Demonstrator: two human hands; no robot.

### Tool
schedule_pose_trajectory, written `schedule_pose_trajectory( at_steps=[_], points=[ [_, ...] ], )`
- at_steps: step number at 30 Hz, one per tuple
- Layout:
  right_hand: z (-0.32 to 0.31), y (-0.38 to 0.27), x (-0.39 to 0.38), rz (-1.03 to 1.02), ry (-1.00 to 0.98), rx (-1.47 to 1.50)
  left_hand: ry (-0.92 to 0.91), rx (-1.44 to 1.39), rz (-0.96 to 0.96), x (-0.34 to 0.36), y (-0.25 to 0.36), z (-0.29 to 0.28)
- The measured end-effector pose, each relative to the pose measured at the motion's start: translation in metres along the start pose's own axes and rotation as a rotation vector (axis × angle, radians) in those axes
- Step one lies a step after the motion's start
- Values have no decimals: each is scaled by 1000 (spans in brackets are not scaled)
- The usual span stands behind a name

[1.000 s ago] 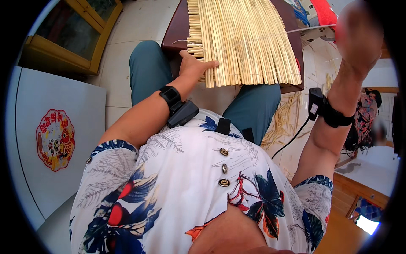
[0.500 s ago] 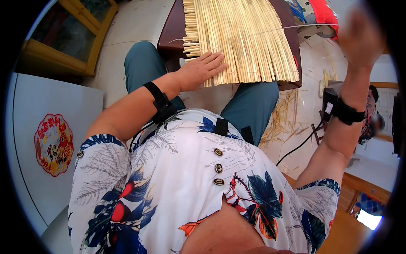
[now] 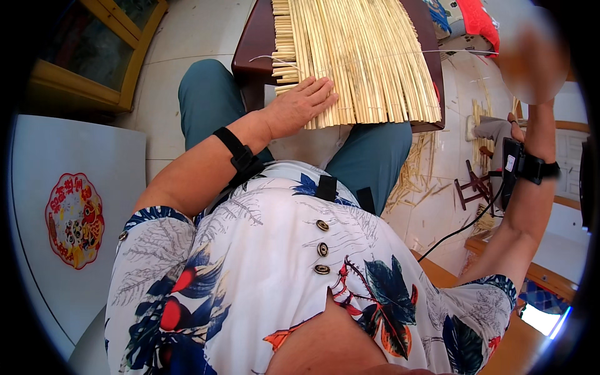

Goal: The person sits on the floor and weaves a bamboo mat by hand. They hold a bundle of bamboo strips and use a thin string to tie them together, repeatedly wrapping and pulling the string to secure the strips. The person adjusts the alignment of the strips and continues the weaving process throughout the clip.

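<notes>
Pale straw-coloured stalks lie side by side as a mat (image 3: pixel 369 69) on a dark reddish-brown low table (image 3: pixel 251 59). My left hand (image 3: pixel 304 103) rests flat over the mat's near left corner, fingers stretched out and nothing gripped. From the mat a thin white cord (image 3: pixel 459 50) runs out to the right, nearly straight, to my raised right hand (image 3: pixel 534 65). That hand is smeared by motion, so its separate fingers do not show; the taut cord ends at it. A loose cord end (image 3: pixel 265 58) sticks out at the mat's left side.
Loose stalks (image 3: pixel 412 175) are scattered on the tiled floor right of my knee. A small folding stool (image 3: pixel 476 184) and another person's leg (image 3: pixel 490 128) are beyond them. At left stand a white cabinet (image 3: pixel 119 150) and a yellow-framed glass cabinet (image 3: pixel 134 87). A black cable (image 3: pixel 462 225) hangs from my right wrist.
My right arm has swung further out to the right, with the cord still stretched toward it. The left hand stays on the mat. The stool and other person's leg have come into sight.
</notes>
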State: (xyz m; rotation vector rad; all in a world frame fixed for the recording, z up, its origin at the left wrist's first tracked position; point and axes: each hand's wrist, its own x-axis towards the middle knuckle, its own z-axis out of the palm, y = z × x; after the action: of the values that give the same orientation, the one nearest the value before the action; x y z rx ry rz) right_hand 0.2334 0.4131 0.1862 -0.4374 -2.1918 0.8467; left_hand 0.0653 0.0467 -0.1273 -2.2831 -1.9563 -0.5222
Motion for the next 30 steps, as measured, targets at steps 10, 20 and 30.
schedule_pose_trajectory(
  at_steps=[10,20,30],
  points=[
    [7,25,7,66,-4,59,-18,-9,-11,-2,-3,-1],
    [19,26,-19,228,93,293,88,-109,-23,0,1,-2],
    [9,51,-4,212,83,306,217,-65,24,-4,-1,0]
  ],
)
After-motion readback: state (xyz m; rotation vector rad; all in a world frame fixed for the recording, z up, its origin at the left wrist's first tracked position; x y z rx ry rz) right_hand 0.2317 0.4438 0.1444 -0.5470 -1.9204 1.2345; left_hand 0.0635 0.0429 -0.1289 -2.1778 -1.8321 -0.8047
